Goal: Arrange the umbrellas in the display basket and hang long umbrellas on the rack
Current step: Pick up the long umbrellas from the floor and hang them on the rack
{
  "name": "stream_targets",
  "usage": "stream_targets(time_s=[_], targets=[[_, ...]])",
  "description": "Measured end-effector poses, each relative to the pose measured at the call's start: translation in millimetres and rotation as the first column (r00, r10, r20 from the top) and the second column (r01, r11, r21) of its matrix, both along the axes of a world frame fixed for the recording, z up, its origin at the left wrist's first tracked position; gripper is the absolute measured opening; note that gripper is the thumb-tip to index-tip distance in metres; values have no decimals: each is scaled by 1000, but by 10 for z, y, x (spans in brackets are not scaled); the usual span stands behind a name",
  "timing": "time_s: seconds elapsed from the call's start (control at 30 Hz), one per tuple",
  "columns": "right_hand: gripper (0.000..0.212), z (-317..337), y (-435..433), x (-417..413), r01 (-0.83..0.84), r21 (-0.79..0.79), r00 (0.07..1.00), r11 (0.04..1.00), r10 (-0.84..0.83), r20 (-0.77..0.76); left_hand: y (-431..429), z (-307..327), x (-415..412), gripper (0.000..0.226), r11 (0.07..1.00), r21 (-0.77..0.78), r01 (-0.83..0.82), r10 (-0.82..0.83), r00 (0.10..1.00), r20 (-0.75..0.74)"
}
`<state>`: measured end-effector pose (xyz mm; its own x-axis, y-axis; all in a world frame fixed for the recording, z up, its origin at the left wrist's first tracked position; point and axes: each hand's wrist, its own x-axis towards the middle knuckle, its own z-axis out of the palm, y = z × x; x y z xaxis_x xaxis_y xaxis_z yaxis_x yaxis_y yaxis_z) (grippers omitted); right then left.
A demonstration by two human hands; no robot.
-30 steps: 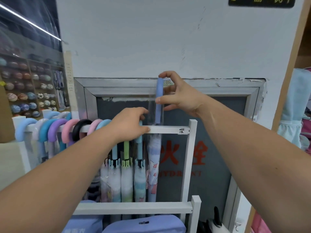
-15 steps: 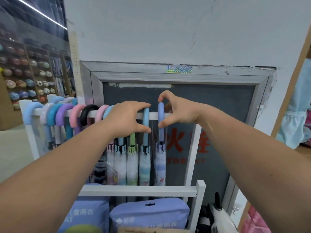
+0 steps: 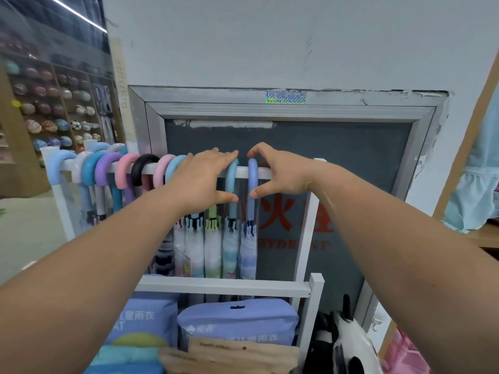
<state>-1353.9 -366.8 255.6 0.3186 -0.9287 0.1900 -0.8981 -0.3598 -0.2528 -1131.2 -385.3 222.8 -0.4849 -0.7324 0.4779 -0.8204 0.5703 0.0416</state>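
Note:
A white rack carries a row of long umbrellas hung by curved handles: pale blue, teal, purple, pink and black. At the right end of the row hangs a periwinkle umbrella, its hook over the rail. My right hand pinches that hook, index finger on top and thumb below. Just left of it hangs a light blue umbrella. My left hand spans it and the neighbouring hooks, fingers over the rail and thumb underneath, hiding several handles.
Below the rack's lower bar sit blue raincoat packs and a brown paper bag. A black-and-white item stands at the right. A grey hydrant cabinet is behind. Ball shelves stand far left and light blue clothing hangs right.
My right hand brought the periwinkle umbrella down from above the rail and hooked it on at the right end. My left hand's fingers stretched out over the neighbouring handles.

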Motion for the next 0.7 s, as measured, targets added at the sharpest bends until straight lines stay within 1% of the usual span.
stream_targets(time_s=[0.07,0.1,0.2,0.27,0.33,0.43,0.53,0.6,0.7], targets=[[96,-51,117,-44,-5,-70,1000,998,6,7,76,-19,37,108,999,-14,-33,33,999,18],[95,-80,198,-66,-6,-123,1000,992,7,5,126,-34,56,110,998,-26,-55,56,998,19],[82,-190,518,-140,19,-276,999,961,-29,-31,300,-94,101,109,992,-79,-96,96,995,3],[74,-282,790,-184,71,-364,995,929,-92,-40,445,-135,104,103,990,-127,-58,55,998,-31],[69,-409,1086,-210,151,-411,984,899,-176,-24,624,-168,72,93,986,-164,29,-42,996,-77],[65,-683,1562,-260,289,-401,952,869,-305,23,897,-249,-53,79,963,-185,194,-214,972,-96],[62,-1036,2094,-370,418,-347,899,839,-436,29,1153,-419,-259,71,941,-157,299,-311,948,-60],[65,-1254,2498,-490,511,-292,846,809,-532,6,1350,-568,-452,68,930,-110,352,-358,933,-37],[67,-1563,3195,-752,640,-228,743,733,-667,-58,1730,-823,-829,64,894,-55,444,-446,895,-28]])
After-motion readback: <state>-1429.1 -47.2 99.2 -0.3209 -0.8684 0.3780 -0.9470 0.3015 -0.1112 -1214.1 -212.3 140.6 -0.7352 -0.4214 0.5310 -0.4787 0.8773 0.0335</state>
